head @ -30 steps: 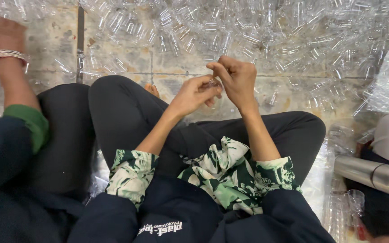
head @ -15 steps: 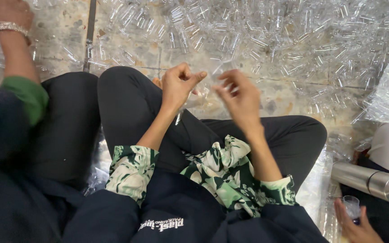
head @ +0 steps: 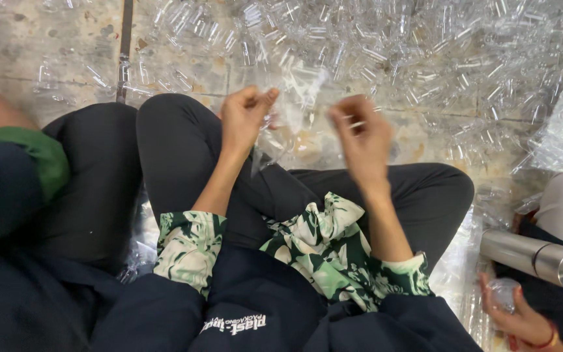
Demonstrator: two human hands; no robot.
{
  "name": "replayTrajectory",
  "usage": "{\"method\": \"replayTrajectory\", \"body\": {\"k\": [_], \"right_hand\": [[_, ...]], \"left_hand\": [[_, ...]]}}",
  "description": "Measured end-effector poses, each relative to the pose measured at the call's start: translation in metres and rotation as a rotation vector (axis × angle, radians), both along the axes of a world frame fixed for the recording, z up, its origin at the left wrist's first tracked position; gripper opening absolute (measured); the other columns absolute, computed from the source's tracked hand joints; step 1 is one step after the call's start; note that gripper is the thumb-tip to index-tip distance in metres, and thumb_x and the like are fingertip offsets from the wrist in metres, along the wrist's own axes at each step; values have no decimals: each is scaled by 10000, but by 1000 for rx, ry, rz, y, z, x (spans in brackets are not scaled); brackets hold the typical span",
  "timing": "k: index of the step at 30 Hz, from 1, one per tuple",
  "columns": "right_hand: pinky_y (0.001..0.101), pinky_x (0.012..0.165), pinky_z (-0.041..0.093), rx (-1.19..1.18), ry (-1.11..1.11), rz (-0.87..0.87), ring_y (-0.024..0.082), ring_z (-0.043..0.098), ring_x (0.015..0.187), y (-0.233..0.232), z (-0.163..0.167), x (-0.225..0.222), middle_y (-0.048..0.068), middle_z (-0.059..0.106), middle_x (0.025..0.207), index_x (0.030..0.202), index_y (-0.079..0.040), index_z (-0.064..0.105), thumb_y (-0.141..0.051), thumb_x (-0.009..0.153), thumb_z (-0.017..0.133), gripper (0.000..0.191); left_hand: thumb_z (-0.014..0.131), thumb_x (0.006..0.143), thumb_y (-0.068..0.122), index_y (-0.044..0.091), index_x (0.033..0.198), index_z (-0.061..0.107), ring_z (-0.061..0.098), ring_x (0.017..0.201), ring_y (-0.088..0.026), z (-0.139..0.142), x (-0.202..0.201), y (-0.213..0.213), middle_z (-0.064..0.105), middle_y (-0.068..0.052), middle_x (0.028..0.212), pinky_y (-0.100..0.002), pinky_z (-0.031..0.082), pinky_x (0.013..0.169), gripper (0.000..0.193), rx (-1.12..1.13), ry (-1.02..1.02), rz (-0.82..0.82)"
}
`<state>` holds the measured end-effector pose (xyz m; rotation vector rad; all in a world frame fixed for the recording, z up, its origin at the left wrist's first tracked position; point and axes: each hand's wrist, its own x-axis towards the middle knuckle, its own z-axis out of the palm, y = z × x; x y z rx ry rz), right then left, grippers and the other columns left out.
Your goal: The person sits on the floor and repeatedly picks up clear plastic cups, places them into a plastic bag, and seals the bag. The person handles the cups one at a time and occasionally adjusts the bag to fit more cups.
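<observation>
Left hand (head: 245,117) pinches clear bag (head: 294,107) open; right hand (head: 360,133) fingers closed on small clear piece, blurred; vials (head: 425,58) heaped on floor ahead.

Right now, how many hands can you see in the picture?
3. The person's own left hand and right hand are raised at centre over the clear plastic pieces; a neighbour's hand is bottom right. Another neighbour's hand, top left, is cut off.

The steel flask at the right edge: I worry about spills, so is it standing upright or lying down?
Lying down. The cylindrical steel flask rests on its side, its round end facing right, beside a nearby person's hand.
</observation>
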<state>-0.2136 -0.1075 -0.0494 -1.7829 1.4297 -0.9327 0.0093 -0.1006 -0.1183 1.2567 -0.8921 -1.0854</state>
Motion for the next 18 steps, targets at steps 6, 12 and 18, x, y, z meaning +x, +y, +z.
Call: {"method": "replayTrajectory", "body": {"k": [6, 12, 18], "right_hand": [[319, 668, 533, 15, -115, 273, 170, 643, 715, 12, -40, 38, 76, 703, 872, 1080, -45, 668, -185, 883, 752, 256], [346, 681, 516, -1, -103, 143, 178, 634, 696, -3, -44, 11, 81, 647, 787, 928, -17, 592, -182, 1001, 699, 211], [330, 615, 540, 12, -314, 140, 185, 662, 702, -8, -45, 8, 84, 617, 840, 1031, -27, 514, -157, 925, 722, 268]], "left_hand": [[775, 928, 139, 32, 699, 542, 454, 648, -30, -28, -19, 7, 526, 42, 657, -246, 388, 542, 344, -6, -274, -167], [747, 975, 29, 69, 672, 460, 665, 636, -80, 0, 12, 19, 537, 38, 649, -251, 542, 583, 419, -1, -322, -198], [753, 915, -73, 66, 770, 465, 624, 684, -118, 5, 3, 16, 512, 10, 731, -279, 542, 662, 351, -61, -233, -303]]}}
